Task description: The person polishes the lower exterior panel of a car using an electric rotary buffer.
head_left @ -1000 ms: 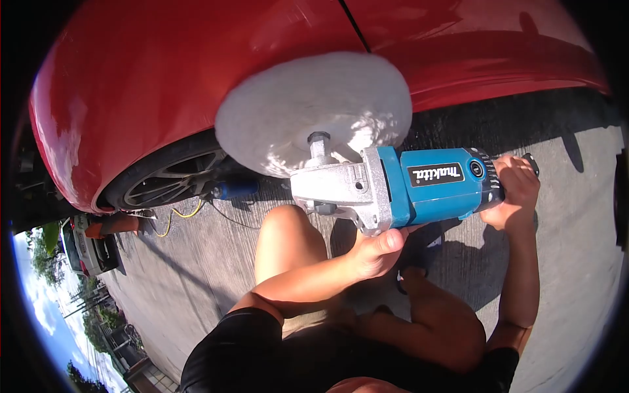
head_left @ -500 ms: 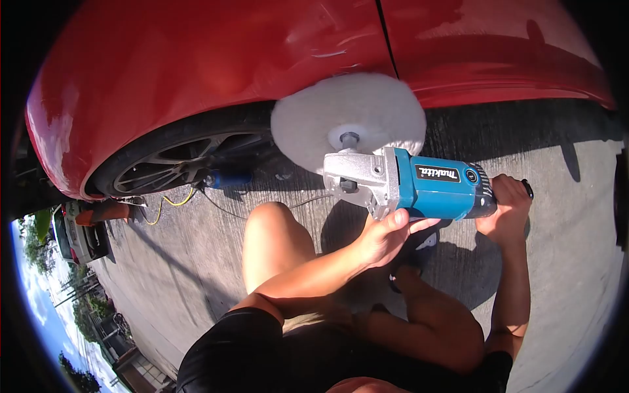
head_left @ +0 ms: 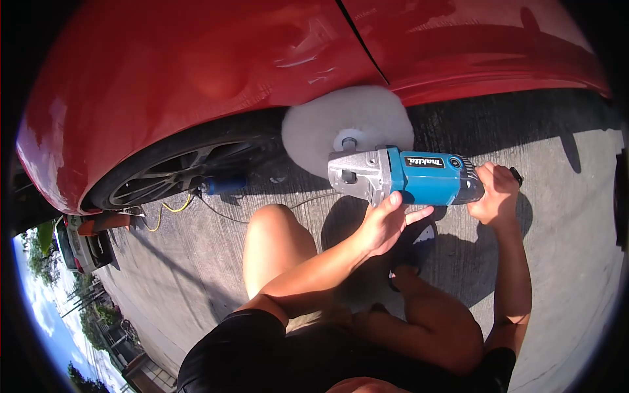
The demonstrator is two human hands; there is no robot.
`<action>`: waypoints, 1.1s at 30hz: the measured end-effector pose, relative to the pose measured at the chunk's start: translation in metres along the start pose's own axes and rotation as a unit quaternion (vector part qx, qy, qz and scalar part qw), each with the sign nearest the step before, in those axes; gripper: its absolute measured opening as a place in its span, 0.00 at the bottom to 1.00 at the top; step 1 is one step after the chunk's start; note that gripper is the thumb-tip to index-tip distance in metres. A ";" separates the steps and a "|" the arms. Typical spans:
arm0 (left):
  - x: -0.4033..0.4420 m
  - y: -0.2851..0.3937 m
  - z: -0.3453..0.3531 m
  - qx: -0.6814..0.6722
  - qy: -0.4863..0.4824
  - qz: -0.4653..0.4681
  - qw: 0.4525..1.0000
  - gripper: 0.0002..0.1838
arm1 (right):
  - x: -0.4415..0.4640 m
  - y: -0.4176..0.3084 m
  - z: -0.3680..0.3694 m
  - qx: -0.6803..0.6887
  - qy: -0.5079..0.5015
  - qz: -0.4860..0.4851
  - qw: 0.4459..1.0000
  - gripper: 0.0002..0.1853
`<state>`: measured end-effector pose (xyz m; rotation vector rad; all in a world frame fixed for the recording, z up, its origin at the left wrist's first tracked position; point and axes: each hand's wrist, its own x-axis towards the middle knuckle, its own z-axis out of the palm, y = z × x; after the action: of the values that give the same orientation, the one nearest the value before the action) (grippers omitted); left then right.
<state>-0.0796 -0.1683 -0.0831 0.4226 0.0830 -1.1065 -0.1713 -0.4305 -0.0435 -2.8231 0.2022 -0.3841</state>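
Note:
A blue and silver Makita polisher (head_left: 429, 177) lies across the middle of the view, its round white wool pad (head_left: 380, 111) turned toward the car. The pad's upper edge overlaps the lower edge of the red car body (head_left: 216, 59), just behind the wheel; whether it touches the paint I cannot tell. My right hand (head_left: 496, 193) is wrapped round the rear end of the polisher. My left hand (head_left: 386, 226) supports it from the near side below the metal gear head (head_left: 360, 171), thumb up, with some fingers hidden under the tool.
A car wheel (head_left: 177, 173) stands left of the pad. On the concrete ground (head_left: 183, 242) lie a blue cylindrical object (head_left: 225, 184), a dark cord and a yellow cord (head_left: 175, 208). My bent knee (head_left: 272, 226) is close below the polisher. Another vehicle (head_left: 82, 242) is at far left.
The polisher's body has shifted slightly up and left in the view. Its pad overlaps the car's lower edge less than before. Both hands keep their hold.

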 end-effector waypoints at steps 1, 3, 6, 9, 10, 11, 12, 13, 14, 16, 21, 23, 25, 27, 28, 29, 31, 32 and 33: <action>0.002 0.000 -0.001 0.003 -0.003 -0.003 1.000 0.44 | 0.000 0.001 0.001 -0.003 -0.002 0.003 1.000 0.12; 0.005 0.000 -0.004 0.009 -0.010 -0.011 1.000 0.43 | 0.002 0.001 0.002 -0.012 -0.007 0.009 1.000 0.14; 0.009 -0.002 -0.008 0.016 -0.006 -0.016 1.000 0.44 | 0.003 0.000 0.002 -0.007 -0.013 0.013 1.000 0.13; 0.014 -0.005 -0.004 0.043 0.022 -0.032 0.998 0.51 | -0.003 0.008 0.005 0.004 -0.025 0.032 0.999 0.12; 0.016 -0.006 -0.006 0.045 0.023 -0.034 0.998 0.51 | -0.006 0.010 0.007 0.005 -0.031 0.040 0.999 0.12; 0.018 -0.007 -0.008 0.046 0.025 -0.037 0.998 0.50 | -0.008 0.012 0.009 0.005 -0.037 0.048 0.998 0.12; 0.020 -0.008 -0.008 0.047 0.027 -0.039 0.998 0.50 | -0.010 0.014 0.010 0.002 -0.043 0.054 0.998 0.12; 0.022 -0.008 -0.008 0.045 0.032 -0.045 0.997 0.50 | -0.011 0.016 0.011 -0.002 -0.048 0.058 0.997 0.12; 0.023 -0.007 -0.008 0.043 0.037 -0.052 0.997 0.50 | -0.013 0.018 0.013 -0.006 -0.054 0.061 0.997 0.12; 0.026 -0.009 -0.008 0.043 0.036 -0.062 0.996 0.50 | -0.017 0.022 0.015 -0.011 -0.056 0.062 0.996 0.12; 0.022 -0.009 0.000 0.086 0.027 -0.053 0.995 0.50 | -0.024 0.024 0.011 -0.006 -0.031 0.071 0.997 0.12; 0.020 -0.008 0.008 0.121 -0.006 -0.015 0.993 0.49 | -0.029 0.024 0.002 -0.002 0.013 0.070 0.997 0.12; 0.015 -0.012 0.023 0.149 -0.017 0.034 0.988 0.49 | -0.029 0.026 -0.010 -0.017 0.061 0.037 0.997 0.15; 0.008 -0.009 0.037 0.207 -0.032 0.076 0.975 0.49 | -0.024 0.024 -0.025 -0.003 0.107 0.017 0.994 0.18; 0.002 -0.003 0.042 0.236 -0.042 0.097 0.966 0.49 | -0.019 0.015 -0.030 0.002 0.120 0.014 0.993 0.18; -0.001 0.000 0.055 0.244 -0.046 0.116 0.962 0.49 | -0.013 0.009 -0.039 0.008 0.131 0.010 0.991 0.18; -0.008 0.006 0.076 0.258 -0.043 0.132 0.956 0.50 | -0.003 0.000 -0.049 0.019 0.151 -0.004 0.988 0.18; -0.008 0.006 0.076 0.269 -0.046 0.136 0.952 0.49 | 0.000 -0.004 -0.052 0.024 0.159 -0.014 0.987 0.18; -0.008 0.007 0.077 0.280 -0.050 0.139 0.948 0.49 | 0.003 -0.007 -0.054 0.038 0.158 -0.017 0.987 0.18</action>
<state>-0.0885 -0.1871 -0.0086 0.8575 -0.3821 -0.8559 -0.1833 -0.4380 0.0094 -2.6804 0.1980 -0.8286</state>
